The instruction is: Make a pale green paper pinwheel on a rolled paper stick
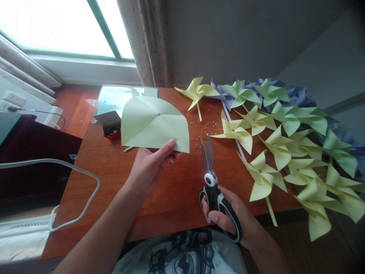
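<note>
- Gripping the pale green sheet by its near edge with the left hand, raised over the counter, left of the scissors.
- Holding those scissors by the handles in the right hand, well apart from the left; blades parted, touching no paper.
- Seemingly finished: yellow pinwheels, green pinwheels and bluish-purple pinwheels, massed toward the right, some showing sticks.
- Left undone: the sheet, creased and marked near its middle, with no corners turned in.
- Hard to tell at this angle whether slit along those creases.
- Lying between sheet and pinwheels: tiny scraps.
</note>
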Demonstrator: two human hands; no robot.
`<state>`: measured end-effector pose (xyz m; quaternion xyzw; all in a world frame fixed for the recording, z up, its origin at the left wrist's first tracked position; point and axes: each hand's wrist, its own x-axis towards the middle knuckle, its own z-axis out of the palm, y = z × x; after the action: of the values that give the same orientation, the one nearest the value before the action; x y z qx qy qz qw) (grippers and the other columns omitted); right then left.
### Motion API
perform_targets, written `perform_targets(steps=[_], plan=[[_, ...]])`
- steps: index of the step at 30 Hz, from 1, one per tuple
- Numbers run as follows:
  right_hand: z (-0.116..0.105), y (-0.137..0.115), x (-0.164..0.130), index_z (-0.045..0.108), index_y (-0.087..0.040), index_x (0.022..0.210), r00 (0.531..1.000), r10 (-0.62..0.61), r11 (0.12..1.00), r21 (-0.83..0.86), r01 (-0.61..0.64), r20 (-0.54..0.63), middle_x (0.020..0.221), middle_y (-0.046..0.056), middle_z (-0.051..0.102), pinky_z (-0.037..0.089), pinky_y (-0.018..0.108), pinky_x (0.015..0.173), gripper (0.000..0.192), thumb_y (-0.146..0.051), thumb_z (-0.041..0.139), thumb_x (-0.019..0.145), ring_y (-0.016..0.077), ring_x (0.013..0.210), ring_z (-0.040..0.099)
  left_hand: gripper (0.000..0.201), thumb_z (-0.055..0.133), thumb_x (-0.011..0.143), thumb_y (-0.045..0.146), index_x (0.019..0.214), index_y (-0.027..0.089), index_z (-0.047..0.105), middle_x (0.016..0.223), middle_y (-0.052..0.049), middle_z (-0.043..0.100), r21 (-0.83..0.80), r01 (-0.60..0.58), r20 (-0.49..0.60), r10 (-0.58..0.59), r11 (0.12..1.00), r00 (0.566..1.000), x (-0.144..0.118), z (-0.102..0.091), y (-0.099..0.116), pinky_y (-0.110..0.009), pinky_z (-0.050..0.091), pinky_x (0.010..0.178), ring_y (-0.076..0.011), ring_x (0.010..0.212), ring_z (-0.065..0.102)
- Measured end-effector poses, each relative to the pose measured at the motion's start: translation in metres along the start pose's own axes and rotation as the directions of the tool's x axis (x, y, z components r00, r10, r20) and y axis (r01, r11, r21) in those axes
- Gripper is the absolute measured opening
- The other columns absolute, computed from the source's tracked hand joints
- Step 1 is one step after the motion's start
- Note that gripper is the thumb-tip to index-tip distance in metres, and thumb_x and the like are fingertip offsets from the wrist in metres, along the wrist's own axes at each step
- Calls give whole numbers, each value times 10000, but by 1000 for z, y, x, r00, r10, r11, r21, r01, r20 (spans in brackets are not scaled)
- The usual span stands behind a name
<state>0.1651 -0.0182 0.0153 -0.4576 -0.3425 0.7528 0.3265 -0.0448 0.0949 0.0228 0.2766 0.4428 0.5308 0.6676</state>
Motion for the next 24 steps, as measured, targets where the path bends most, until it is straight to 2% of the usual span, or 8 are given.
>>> perform_targets(steps=[2, 6, 11, 18, 24], plan=[[-3, 2, 3, 579, -166, 973, 1000, -9, 1000, -19, 9, -18, 783, 0, 568, 411, 216, 588, 474, -530, 808, 774, 96, 636, 494, 209, 852, 750, 275, 812, 115, 734, 666, -31, 702, -9, -1, 13, 1, 1000, 1000, 0, 1, -1, -172, 481, 525, -105, 590, 633], [-10, -1, 4, 543, -176, 943, 1000, -6, 1000, -18, 7, 20, 734, -12, 505, 375, 235, 578, 533, -660, 712, 799, 104, 615, 450, 181, 851, 752, 250, 790, 119, 732, 665, -16, 695, -28, 8, 25, -7, 1000, 1000, -1, 3, 0, -164, 483, 529, -90, 574, 624], [-15, -2, 0, 519, -184, 942, 1000, 16, 998, -67, -14, 22, 739, -11, 496, 349, 238, 553, 556, -683, 709, 785, 104, 609, 419, 166, 840, 769, 248, 833, 132, 739, 704, -12, 703, -41, -7, 13, 8, 999, 1000, -1, 1, 0, -175, 490, 547, -93, 596, 629], [-10, -4, -1, 515, -186, 960, 999, 46, 997, -62, -44, 23, 732, -20, 479, 328, 234, 526, 588, -701, 719, 760, 98, 593, 390, 191, 833, 774, 278, 724, 131, 722, 625, -16, 679, 136, -63, -2, 64, 989, 998, -1, 0, -4, -198, 474, 566, -105, 583, 592], [-8, -14, 0, 532, -182, 954, 998, 57, 995, -82, -56, 7, 758, -5, 488, 335, 240, 538, 578, -686, 736, 756, 107, 615, 399, 204, 814, 790, 323, 767, 139, 729, 689, -37, 704, 252, -92, 22, 89, 963, 996, -4, 2, -5, -231, 474, 584, -138, 620, 611]])
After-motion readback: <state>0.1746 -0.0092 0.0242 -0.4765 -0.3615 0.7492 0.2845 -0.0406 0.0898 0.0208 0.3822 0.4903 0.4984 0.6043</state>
